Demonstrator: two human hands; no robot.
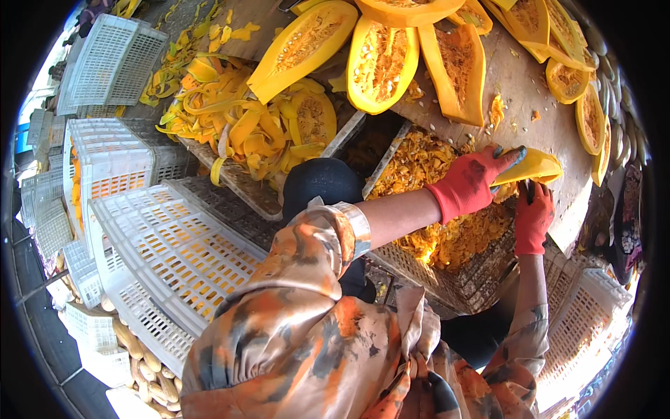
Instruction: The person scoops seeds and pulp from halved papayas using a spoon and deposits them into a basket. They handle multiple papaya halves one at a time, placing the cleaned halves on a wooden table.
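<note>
My left hand [473, 180], in a red glove with dark fingertips, grips a halved yellow squash [531, 166] tilted at the table's edge. Under its near side is my right hand [534, 214], also red-gloved, with its fingers closed around something small and mostly hidden, perhaps a tool handle. Stringy orange pulp hangs below the half between both hands. Beneath them stands a crate heaped with squash pulp and seeds [419, 157]. More halves lie on the wooden table, among them a seeded half [383, 65] and another with orange pulp inside [458, 73].
A crate of peelings [246, 120] stands left of my knee. White plastic crates [172, 235] are stacked at the left, and more [586, 319] stand at the lower right. Whole squashes [152, 377] lie at the lower left. Loose pulp [497, 110] and seeds dot the tabletop [518, 84].
</note>
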